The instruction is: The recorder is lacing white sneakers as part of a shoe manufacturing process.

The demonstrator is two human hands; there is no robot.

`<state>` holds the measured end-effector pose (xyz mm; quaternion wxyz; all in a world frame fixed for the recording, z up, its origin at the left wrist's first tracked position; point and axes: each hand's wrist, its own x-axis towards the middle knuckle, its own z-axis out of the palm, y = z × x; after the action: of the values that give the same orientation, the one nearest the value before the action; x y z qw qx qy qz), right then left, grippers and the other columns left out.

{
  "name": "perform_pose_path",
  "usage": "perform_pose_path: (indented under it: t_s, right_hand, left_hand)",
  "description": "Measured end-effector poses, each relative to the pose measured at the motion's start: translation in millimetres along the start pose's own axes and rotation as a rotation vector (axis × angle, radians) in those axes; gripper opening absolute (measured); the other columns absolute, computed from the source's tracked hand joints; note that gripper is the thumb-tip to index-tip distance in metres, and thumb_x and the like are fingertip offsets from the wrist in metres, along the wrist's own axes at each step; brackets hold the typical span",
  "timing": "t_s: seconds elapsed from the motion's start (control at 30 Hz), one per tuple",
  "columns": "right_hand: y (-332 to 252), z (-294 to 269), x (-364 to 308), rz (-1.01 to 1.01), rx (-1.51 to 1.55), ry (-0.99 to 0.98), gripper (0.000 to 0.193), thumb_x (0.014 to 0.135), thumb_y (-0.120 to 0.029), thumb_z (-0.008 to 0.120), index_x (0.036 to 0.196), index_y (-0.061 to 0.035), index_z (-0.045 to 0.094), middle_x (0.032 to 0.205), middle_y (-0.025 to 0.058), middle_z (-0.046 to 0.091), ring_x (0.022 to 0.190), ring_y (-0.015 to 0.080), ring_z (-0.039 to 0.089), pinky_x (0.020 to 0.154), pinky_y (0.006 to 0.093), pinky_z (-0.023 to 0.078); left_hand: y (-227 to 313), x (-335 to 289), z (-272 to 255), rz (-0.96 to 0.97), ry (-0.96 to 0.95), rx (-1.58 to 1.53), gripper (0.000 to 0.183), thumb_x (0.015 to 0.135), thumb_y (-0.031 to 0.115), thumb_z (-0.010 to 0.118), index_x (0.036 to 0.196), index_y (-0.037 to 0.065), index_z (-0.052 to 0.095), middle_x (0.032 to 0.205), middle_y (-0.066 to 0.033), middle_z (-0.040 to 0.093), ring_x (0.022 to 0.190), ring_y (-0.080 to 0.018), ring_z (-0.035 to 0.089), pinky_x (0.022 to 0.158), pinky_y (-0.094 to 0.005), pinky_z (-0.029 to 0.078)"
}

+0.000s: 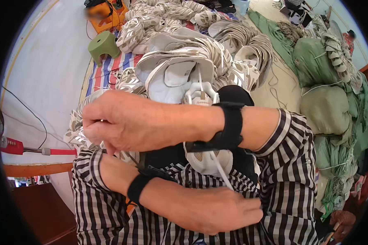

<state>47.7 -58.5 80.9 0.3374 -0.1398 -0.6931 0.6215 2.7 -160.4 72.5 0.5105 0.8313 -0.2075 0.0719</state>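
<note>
My forearms are crossed over a white-and-beige shoe upper [210, 162], whose padded collar [201, 94] shows beyond my right forearm. The middle of the shoe is hidden under that arm. A white shoelace [221, 171] runs taut from it down to my left hand [221, 209], which is closed on it at the lower right. My right hand [108, 121] reaches across to the left, its fingers pinched together; a small bit of white lace shows between them. Black straps circle both wrists. Just past the shoe lies a stack of nested shoe uppers [180, 61].
Several bundles of shoe uppers [159, 18] cover a striped sheet [104, 75] ahead. A green stool [104, 47] stands at the far left by an orange chair [106, 18]. Green sacks [325, 108] line the right side. A brown box [39, 212] sits low on the left.
</note>
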Motion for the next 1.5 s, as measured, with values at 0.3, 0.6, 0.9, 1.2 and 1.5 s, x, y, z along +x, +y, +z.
perform_pose_path:
  t_s: [0.3,0.6,0.9,1.2,1.5]
  right_hand:
    - [-8,-64,-146,0.438,-0.66,0.623,0.014,0.093,-0.011,0.057,0.097,0.0014,0.062,0.078,0.009,0.065,0.069,0.0116,0.056,0.064,0.0293,0.047]
    - [43,-15,-224,0.556,-0.963,0.568,0.018,0.084,-0.006,0.064,0.1,-0.0027,0.058,0.088,0.0163,0.064,0.077,0.0365,0.063,0.065,0.0419,0.049]
    - [28,-49,-219,0.229,-1.312,0.987,0.011,0.091,-0.006,0.058,0.101,-0.0046,0.062,0.076,0.0131,0.063,0.06,0.0281,0.061,0.056,0.0352,0.047]
    - [19,-46,-196,-0.053,-0.719,1.165,0.021,0.101,-0.018,0.052,0.099,-0.0004,0.062,0.078,0.0008,0.06,0.061,0.0059,0.048,0.056,0.0211,0.04]
    - [41,-34,-200,0.135,-0.695,1.172,0.018,0.099,-0.016,0.053,0.092,-0.0017,0.062,0.066,0.0005,0.057,0.056,0.0075,0.048,0.052,0.0237,0.039]
  left_hand:
    - [18,-3,-146,-0.103,1.027,-0.075,0.02,0.098,0.018,0.054,0.097,-0.003,0.056,0.077,-0.008,0.061,0.07,-0.0138,0.062,0.064,-0.0273,0.05]
    - [-22,23,-175,-0.207,0.689,0.095,0.018,0.096,0.01,0.05,0.089,-0.006,0.055,0.084,-0.013,0.06,0.076,-0.0194,0.066,0.069,-0.0293,0.053]
    - [-76,-84,-58,-0.615,0.74,0.667,0.026,0.087,0.003,0.06,0.113,0.002,0.056,0.093,-0.0168,0.063,0.073,-0.029,0.063,0.068,-0.0343,0.051]
    - [-97,-126,-48,-0.898,0.843,0.212,0.012,0.092,0.007,0.059,0.1,-0.001,0.062,0.073,-0.0021,0.064,0.066,-0.0079,0.059,0.062,-0.0239,0.048]
    - [-52,-193,-71,-0.937,0.961,-0.35,0.012,0.092,0.012,0.06,0.086,0.002,0.063,0.057,0.0049,0.047,0.044,-0.0017,0.04,0.04,-0.0183,0.031]
